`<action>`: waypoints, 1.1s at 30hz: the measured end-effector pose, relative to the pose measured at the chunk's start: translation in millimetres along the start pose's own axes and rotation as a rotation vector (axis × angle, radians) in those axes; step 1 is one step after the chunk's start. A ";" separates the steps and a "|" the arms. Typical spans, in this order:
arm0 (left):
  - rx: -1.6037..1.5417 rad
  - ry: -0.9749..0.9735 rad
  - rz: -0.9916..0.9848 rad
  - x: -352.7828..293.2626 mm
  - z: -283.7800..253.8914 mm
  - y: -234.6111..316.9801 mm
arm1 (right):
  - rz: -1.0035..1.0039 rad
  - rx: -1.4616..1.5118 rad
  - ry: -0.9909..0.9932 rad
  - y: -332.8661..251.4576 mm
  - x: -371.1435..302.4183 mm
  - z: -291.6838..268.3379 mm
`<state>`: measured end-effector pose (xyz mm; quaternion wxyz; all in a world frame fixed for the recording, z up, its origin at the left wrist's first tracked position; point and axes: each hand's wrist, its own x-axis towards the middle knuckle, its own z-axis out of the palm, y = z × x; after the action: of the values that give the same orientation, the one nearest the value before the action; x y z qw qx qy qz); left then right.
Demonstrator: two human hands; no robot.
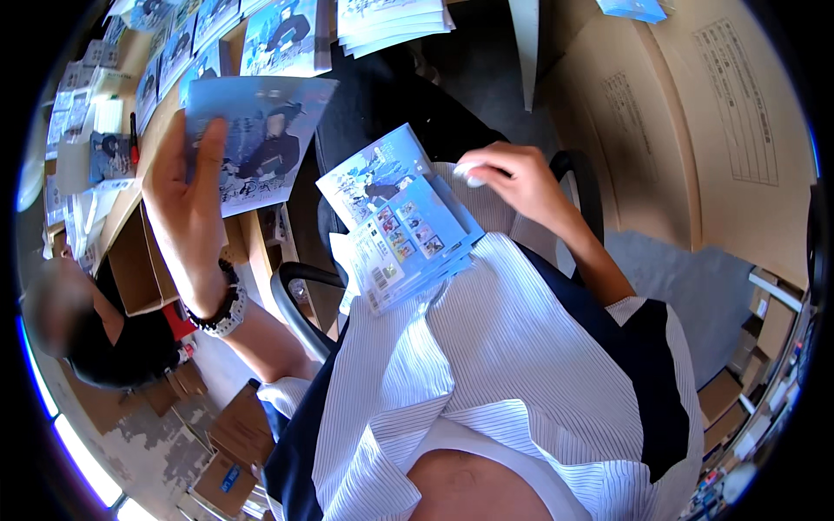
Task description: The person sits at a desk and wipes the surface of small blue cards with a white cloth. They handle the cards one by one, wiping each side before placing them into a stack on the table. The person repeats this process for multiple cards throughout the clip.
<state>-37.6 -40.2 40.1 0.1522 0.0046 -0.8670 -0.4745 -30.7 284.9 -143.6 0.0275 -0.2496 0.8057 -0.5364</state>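
Note:
My left hand (184,204) is raised at the left, its thumb across the front of a thin blue booklet (261,152) printed with a dark-clothed figure. On my lap lies a loose, fanned pile of similar blue booklets (404,230); the upper one shows its illustrated side, and those over it show a back with small pictures and a barcode. Just right of the pile, my right hand (519,180) has its thumb and fingers pressed together. Something white (469,171) shows at those fingertips, too small to make out.
More booklets (282,39) lie in rows on the wooden table at the upper left, beside a white stack (391,26). Large cardboard boxes (660,130) stand at the right. Chair armrests (300,282) flank me. Another person (122,330) is at the far left.

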 end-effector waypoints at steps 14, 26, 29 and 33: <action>0.617 -0.490 0.273 -67.6 102.2 -64.4 | 0.035 0.067 0.098 -1.6 16.4 -1.7; 0.525 -0.447 0.140 -7.9 93.1 -81.9 | 0.058 0.174 0.083 3.3 29.8 2.6; 0.535 -0.394 0.135 -8.3 90.4 -73.4 | 0.064 0.186 0.083 1.0 31.2 3.1; 0.528 -0.300 0.194 -4.6 84.6 -57.9 | 0.059 0.178 0.096 -3.3 34.9 4.6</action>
<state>-63.8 -1.8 -51.4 0.0606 -0.1091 -0.9693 -0.2118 -58.6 265.0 -134.8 0.0268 -0.1963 0.7623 -0.6161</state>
